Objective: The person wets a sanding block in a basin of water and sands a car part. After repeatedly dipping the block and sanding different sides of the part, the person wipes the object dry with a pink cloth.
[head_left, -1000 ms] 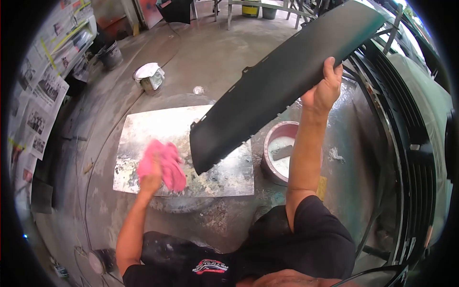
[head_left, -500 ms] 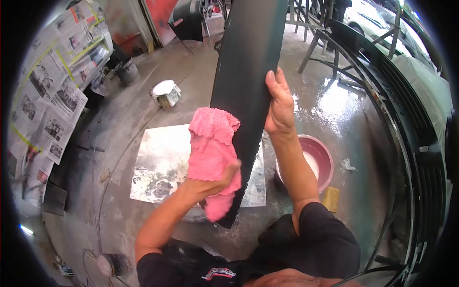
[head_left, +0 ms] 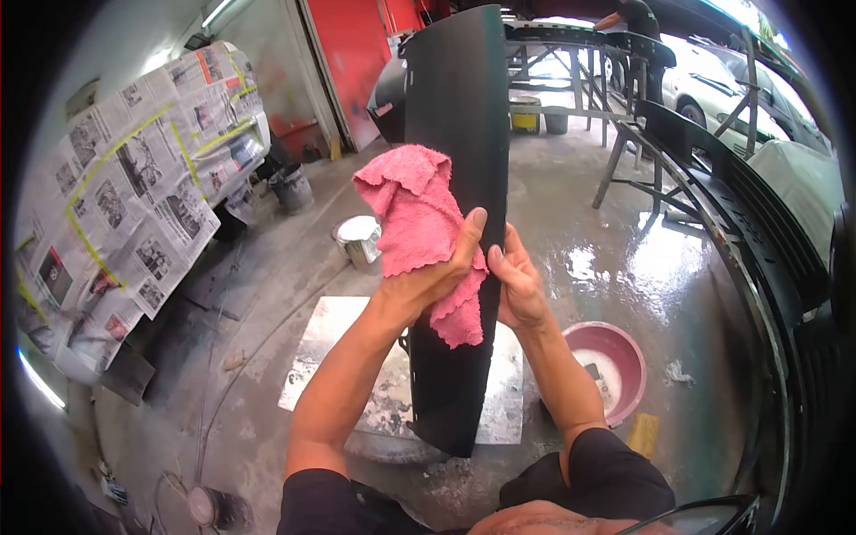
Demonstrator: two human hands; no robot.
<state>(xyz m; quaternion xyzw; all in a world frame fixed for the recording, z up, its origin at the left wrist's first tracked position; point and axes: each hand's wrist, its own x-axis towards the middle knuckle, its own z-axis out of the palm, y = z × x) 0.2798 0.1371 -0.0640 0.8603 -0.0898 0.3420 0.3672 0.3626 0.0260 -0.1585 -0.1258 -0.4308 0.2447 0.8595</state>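
A long dark panel (head_left: 456,98) stands nearly upright in front of me, above a paint-marked white board (head_left: 334,357). My left hand (head_left: 446,267) is closed on a pink cloth (head_left: 410,205), pressed against the panel around its middle, with the thumb lying towards the panel's right side. My right hand (head_left: 520,281) grips the panel's right edge, just beside the left hand. Part of the cloth hangs down over the panel below my left hand.
Right of the board are a pink basin (head_left: 629,374) and a yellow sponge (head_left: 643,435). A white-topped bucket (head_left: 359,239) stands beyond it. Newspaper-covered bodywork (head_left: 116,205) is at left, a black bumper (head_left: 758,196) at right. A co-worker (head_left: 637,22) stands far back.
The panel is more upright and its top end now shows. My right hand is lower along the edge, closer to my left hand. The view has shifted, and the co-worker has come more into view.
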